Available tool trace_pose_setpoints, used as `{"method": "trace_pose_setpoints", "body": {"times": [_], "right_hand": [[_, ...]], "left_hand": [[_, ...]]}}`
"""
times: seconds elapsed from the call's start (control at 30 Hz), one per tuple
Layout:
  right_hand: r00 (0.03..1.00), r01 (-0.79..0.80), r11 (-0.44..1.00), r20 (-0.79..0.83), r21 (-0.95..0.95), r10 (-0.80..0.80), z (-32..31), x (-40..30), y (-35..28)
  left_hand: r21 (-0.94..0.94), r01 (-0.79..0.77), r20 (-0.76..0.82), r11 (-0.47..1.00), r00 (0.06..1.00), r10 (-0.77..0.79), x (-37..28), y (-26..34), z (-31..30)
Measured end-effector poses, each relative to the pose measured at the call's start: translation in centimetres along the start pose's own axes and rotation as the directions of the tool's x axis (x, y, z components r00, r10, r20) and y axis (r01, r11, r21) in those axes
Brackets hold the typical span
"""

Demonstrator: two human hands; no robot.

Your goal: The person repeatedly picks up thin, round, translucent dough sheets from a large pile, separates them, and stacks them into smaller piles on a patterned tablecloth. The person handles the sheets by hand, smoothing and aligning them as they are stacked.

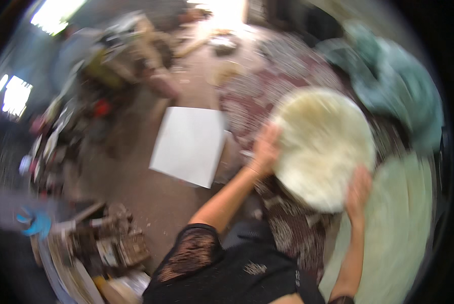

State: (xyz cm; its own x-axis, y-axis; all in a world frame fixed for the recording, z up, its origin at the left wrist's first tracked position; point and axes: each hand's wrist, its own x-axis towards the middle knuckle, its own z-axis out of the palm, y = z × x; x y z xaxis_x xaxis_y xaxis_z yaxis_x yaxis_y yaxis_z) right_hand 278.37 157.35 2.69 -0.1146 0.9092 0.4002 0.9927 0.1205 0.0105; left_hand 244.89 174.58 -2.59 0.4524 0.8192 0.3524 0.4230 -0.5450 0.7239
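A large round, pale cream object (325, 148), whose kind the blur does not settle, is held between my two hands at its rim. My left hand (266, 148) presses against its left edge, and my right hand (359, 188) grips its lower right edge. The fingertips under the rim are hidden. Below and behind it lies a dark red patterned rug (246, 98). A white flat sheet (190, 144) lies on the left, apart from my left hand.
A person in pale green clothing (398, 79) is bent over at the upper right. A pale green surface (398, 228) spreads at the lower right. Wooden pieces (116, 243) are piled at the lower left. A metal bowl (224, 45) sits at the far end of the brown floor (154, 212).
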Motion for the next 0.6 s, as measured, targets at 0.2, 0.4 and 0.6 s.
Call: {"method": "trace_pose_setpoints", "body": {"times": [0.2,0.4,0.6], "right_hand": [[0.939,-0.268,0.942,0.273,0.200,0.209,1.3,3.6,-0.8],[0.944,-0.305,0.933,0.189,0.192,0.270,-6.7,-5.5,-1.2],[0.897,-0.376,0.907,0.319,0.188,0.306,-12.8,-19.7,-3.0]], "left_hand": [[-0.394,0.340,-0.079,0.854,0.913,-0.400,1.3,2.1,-3.5],[-0.253,-0.076,-0.267,0.964,0.964,0.006,-5.8,11.6,-2.3],[-0.622,0.713,0.629,0.324,0.701,-0.336,-12.5,22.1,7.6]]}}
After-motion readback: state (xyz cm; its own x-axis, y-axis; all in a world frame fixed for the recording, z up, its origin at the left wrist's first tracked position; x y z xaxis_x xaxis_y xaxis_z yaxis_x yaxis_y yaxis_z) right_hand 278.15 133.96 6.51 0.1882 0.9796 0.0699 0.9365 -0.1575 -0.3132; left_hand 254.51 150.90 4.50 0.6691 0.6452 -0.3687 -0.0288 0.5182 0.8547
